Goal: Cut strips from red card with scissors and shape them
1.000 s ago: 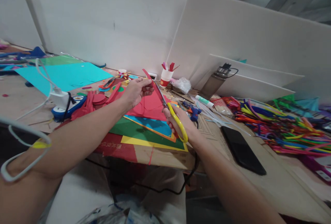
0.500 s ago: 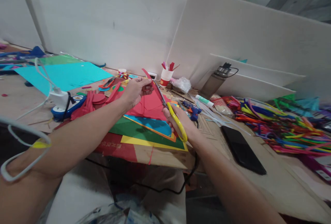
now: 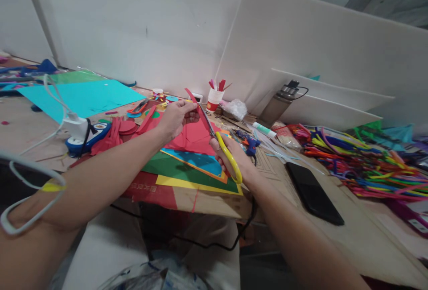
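Note:
My left hand (image 3: 179, 119) pinches a narrow red paper strip (image 3: 191, 95) between thumb and fingers, above the table. Yellow-handled scissors (image 3: 229, 156) are in my right hand (image 3: 234, 154), its fingers closed round the handles. Their blades point up and away, right beside the strip; whether they bite into it I cannot tell. Under both hands lie red paper sheets (image 3: 197, 140), on top of blue, green (image 3: 160, 165) and yellow sheets. Cut red paper pieces (image 3: 115, 136), some round and some long, are heaped left of my left hand.
A paper cup (image 3: 214, 100) with pens stands at the back, and a dark bottle (image 3: 277, 105) right of it. A blue glue gun (image 3: 251, 143), a black phone (image 3: 313, 193) and many pipe cleaners (image 3: 361, 165) lie to the right. A power strip (image 3: 83, 140) sits left.
Very little differs. The tip of the red strip has shifted slightly to the right; both hands keep nearly the same place and hold.

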A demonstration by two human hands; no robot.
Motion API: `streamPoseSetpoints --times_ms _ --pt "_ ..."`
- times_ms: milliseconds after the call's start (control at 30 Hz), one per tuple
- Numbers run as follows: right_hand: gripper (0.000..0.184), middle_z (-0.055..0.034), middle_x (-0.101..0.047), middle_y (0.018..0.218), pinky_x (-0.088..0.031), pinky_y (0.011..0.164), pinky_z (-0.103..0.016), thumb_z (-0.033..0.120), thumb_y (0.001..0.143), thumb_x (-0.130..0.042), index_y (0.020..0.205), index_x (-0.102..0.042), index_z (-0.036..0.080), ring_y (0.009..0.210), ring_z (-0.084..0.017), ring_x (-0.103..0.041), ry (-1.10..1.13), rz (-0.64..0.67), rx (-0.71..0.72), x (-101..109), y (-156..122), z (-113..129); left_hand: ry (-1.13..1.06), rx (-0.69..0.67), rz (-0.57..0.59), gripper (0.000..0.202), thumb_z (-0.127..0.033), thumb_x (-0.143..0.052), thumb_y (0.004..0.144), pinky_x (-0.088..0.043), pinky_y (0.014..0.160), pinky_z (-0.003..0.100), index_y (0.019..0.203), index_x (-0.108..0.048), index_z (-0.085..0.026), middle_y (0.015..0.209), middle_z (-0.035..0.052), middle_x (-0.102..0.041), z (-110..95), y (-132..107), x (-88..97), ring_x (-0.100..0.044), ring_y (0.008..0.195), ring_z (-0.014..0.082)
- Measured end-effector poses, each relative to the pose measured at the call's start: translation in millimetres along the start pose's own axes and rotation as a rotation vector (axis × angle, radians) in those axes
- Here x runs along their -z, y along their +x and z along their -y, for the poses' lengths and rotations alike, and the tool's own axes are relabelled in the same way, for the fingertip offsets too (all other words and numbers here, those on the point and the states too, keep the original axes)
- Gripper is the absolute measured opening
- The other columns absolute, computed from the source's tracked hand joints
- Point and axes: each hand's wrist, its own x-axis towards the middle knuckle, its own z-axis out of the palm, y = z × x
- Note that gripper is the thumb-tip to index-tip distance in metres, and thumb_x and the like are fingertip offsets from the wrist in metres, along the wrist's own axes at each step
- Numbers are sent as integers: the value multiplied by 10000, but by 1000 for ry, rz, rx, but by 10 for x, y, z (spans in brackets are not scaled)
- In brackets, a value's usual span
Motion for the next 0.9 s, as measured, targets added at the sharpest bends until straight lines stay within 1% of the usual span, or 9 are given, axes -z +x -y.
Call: streamPoseSetpoints --times_ms 567,700,900 --pt "415 25 -513 596 -401 429 -215 616 874 -521 925 -573 208 481 -110 -479 21 14 -15 10 -4 47 4 2 9 99 -185 -681 756 -507 646 243 715 -615 -124 653 23 -645 0 -17 -19 -607 583 93" --pt "414 28 -510 587 -396 424 -213 617 869 -529 924 -576 209 469 -108 -475 26 13 -16 4 1 45 9 8 7 119 -198 -697 750 -509 650 242 713 -611 -126 663 25 -648 2 -15 -19 -606 586 94" --pt "392 33 -508 581 -388 428 -209 594 877 -529 933 -582 210 465 -103 -478 28 12 -22 4 -3 49 -22 0 23 86 -172 -668 756 -511 634 239 709 -618 -121 647 23 -652 6 -11 -19 -609 570 93"
